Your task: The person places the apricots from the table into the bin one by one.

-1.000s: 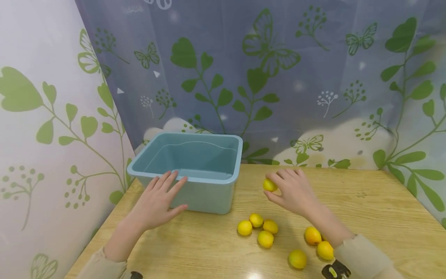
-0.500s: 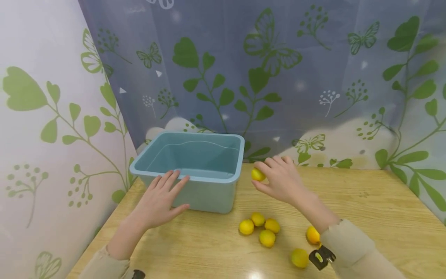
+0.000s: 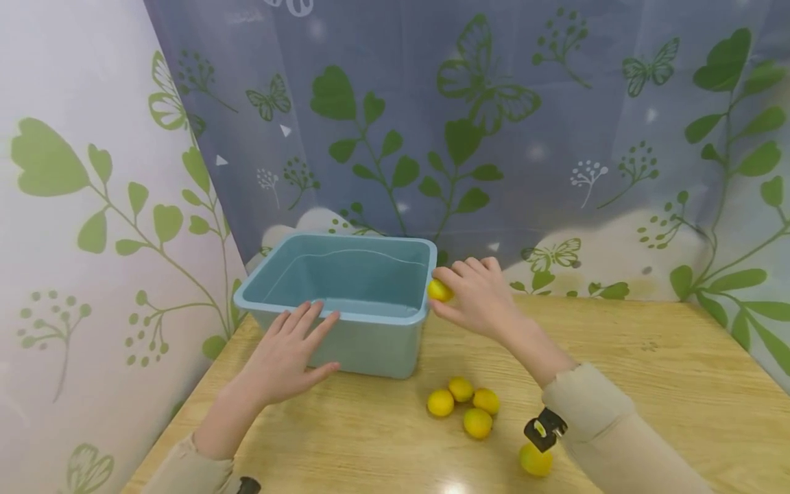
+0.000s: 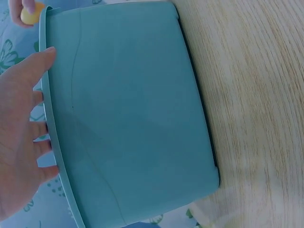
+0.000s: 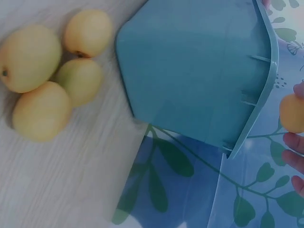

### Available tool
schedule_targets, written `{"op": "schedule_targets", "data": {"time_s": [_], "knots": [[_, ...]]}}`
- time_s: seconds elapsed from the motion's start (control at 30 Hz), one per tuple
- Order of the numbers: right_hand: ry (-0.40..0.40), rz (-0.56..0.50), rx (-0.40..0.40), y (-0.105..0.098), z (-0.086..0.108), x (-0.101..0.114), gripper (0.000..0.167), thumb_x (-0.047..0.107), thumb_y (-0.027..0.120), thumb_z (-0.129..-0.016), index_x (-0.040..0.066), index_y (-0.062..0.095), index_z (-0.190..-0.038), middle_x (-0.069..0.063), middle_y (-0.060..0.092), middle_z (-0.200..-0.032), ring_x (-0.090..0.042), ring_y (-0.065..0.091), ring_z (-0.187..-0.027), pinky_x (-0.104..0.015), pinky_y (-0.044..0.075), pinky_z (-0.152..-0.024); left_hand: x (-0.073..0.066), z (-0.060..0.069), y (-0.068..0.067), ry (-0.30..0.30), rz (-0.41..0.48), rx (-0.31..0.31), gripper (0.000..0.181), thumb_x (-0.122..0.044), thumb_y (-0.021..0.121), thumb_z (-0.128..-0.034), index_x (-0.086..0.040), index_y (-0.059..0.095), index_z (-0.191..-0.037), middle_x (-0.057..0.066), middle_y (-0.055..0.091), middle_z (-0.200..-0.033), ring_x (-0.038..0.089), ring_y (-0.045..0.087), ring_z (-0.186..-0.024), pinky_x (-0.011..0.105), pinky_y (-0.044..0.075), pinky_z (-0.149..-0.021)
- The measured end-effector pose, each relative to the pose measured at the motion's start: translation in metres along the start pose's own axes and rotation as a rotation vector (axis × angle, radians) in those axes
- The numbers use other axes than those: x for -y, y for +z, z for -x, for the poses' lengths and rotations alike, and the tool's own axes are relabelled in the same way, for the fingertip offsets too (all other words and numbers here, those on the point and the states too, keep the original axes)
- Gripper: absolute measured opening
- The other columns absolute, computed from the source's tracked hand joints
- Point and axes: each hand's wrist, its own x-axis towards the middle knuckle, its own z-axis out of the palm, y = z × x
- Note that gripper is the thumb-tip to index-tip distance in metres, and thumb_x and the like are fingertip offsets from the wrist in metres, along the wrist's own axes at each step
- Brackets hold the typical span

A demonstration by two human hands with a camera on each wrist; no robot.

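A yellow lemon-like fruit (image 3: pixel 439 290) is pinched between the thumb and fingers of my right hand (image 3: pixel 478 295), beside the right rim of a blue-green plastic tub (image 3: pixel 364 346). In the right wrist view the same fruit (image 5: pixel 292 114) shows at the right edge, off the tub's rim. My left hand (image 3: pixel 280 360) lies with spread, straight fingers over the tub's near rim. From the left wrist view, the fingertips (image 4: pixel 49 173) are at that rim. The part of the tub floor that I see holds no fruit.
Several yellow fruits (image 3: pixel 478 423) sit in a cluster on the wooden table (image 3: pixel 642 384), right of the tub. Another fruit (image 3: pixel 535 461) lies nearer, partly behind the right wrist's camera mount (image 3: pixel 545 430). A patterned cloth (image 3: pixel 382 123) hangs behind the table.
My right hand has moved left and up with the fruit, from over the table to the tub's right rim. Its sleeve now covers fruits seen earlier. My left hand stays put.
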Motion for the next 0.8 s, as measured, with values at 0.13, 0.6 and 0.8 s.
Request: {"op": "schedule_targets", "data": {"time_s": [0.13, 0.6, 0.8], "knots": [[0.016, -0.004, 0.043, 0.001, -0.012, 0.003, 0.034, 0.042, 0.063, -0.083, 0.017, 0.064, -0.106, -0.002, 0.060, -0.085, -0.023, 0.052, -0.080, -0.041, 0.034, -0.072, 0.000, 0.000, -0.001, -0.001, -0.002, 0.010, 0.076, -0.051, 0.059, -0.0849, -0.010, 0.035, -0.144, 0.021, 0.032, -0.145, 0.038, 0.029, -0.132, 0.056, 0.025, -0.104], [0.080, 0.016, 0.184, 0.012, -0.049, 0.023, 0.039, 0.049, 0.057, -0.087, 0.022, 0.061, -0.114, 0.002, 0.060, -0.090, -0.019, 0.051, -0.081, -0.041, 0.034, -0.075, 0.002, 0.000, 0.002, 0.014, 0.000, -0.023, 0.076, -0.052, 0.058, -0.0851, -0.011, 0.034, -0.144, 0.021, 0.033, -0.144, 0.039, 0.031, -0.130, 0.057, 0.026, -0.102], [0.139, -0.035, 0.216, 0.021, -0.063, 0.035, 0.046, 0.052, 0.056, -0.088, 0.022, 0.057, -0.122, 0.000, 0.062, -0.104, -0.021, 0.054, -0.092, -0.041, 0.034, -0.077, 0.001, 0.000, 0.000, -0.013, 0.001, 0.025, 0.078, -0.052, 0.059, -0.0846, -0.012, 0.032, -0.145, 0.020, 0.030, -0.146, 0.038, 0.028, -0.132, 0.056, 0.024, -0.104]]}}
